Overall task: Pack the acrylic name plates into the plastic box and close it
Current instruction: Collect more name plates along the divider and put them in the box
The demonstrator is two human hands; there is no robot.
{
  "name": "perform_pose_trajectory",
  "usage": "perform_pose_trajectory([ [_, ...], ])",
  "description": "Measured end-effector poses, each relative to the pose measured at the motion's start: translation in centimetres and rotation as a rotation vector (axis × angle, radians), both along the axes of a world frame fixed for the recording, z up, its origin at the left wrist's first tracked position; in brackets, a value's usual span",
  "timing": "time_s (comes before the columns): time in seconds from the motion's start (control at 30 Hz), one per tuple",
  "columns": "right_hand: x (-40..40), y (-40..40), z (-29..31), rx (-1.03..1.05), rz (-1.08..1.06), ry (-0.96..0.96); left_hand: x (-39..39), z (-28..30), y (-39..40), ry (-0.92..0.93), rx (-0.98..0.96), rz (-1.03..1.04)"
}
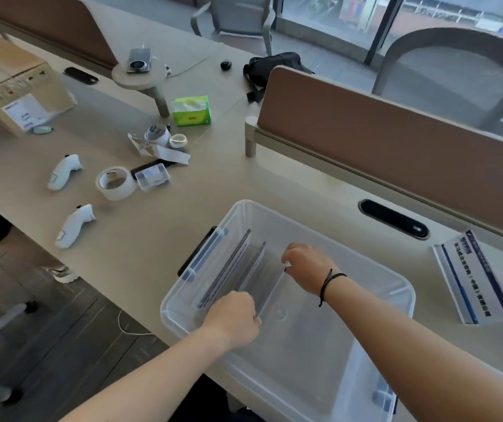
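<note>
Desk (183, 214): one box (402, 287), three plates (244, 269), both hands (232, 318) inside.

tape roll (115, 182), tissue pack (191, 110), cardboard box (15, 92)

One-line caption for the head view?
Both hands, left hand and right hand, lower a clear name plate into the open plastic box.

On the desk (159, 226), near its front edge: plastic box (402, 287), open. Inside, at its left end: name plates (232, 269) standing on edge. Just right of them, also inside: left hand (233, 319) nearer, right hand (308, 266) farther. Right of the box: another name plate (472, 275). Behind it: divider panel (396, 141). Far left: tape roll (115, 182), two controllers (75, 225).
</note>
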State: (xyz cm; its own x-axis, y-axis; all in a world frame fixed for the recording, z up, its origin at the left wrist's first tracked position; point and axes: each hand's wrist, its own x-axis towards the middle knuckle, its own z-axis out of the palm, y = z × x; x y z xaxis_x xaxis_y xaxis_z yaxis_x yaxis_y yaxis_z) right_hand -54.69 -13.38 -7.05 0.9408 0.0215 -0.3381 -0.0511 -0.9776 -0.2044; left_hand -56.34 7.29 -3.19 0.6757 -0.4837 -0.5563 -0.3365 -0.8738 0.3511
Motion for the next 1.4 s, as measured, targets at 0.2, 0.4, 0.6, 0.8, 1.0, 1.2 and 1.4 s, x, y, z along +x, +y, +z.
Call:
perform_pose_trajectory([
  [0.2,1.3,1.1,-0.8,0.008,0.031,-0.045,0.9,-0.8,0.2,0.032,-0.02,-0.01],
  [0.4,1.3,1.3,-1.2,0.032,0.017,-0.06,1.5,-1.3,0.7,0.059,-0.006,-0.004],
  [0.6,1.2,1.5,-1.1,0.061,-0.009,-0.062,1.8,-1.7,0.8,0.075,0.004,-0.007],
  [0.8,0.5,2.1,-1.0,0.062,-0.034,-0.072,1.9,-2.0,1.1,0.067,0.02,-0.007],
  [1.0,0.0,2.3,-0.9,0.088,-0.046,-0.097,1.6,-1.7,1.1,0.058,0.033,-0.002],
  [1.2,-1.0,2.7,-1.3,0.177,-0.105,-0.128,1.7,-1.5,1.5,0.058,0.016,0.013],
  [1.4,-2.4,2.0,-0.6,0.314,-0.236,-0.155,2.0,-0.7,0.9,-0.003,-0.037,0.022],
])
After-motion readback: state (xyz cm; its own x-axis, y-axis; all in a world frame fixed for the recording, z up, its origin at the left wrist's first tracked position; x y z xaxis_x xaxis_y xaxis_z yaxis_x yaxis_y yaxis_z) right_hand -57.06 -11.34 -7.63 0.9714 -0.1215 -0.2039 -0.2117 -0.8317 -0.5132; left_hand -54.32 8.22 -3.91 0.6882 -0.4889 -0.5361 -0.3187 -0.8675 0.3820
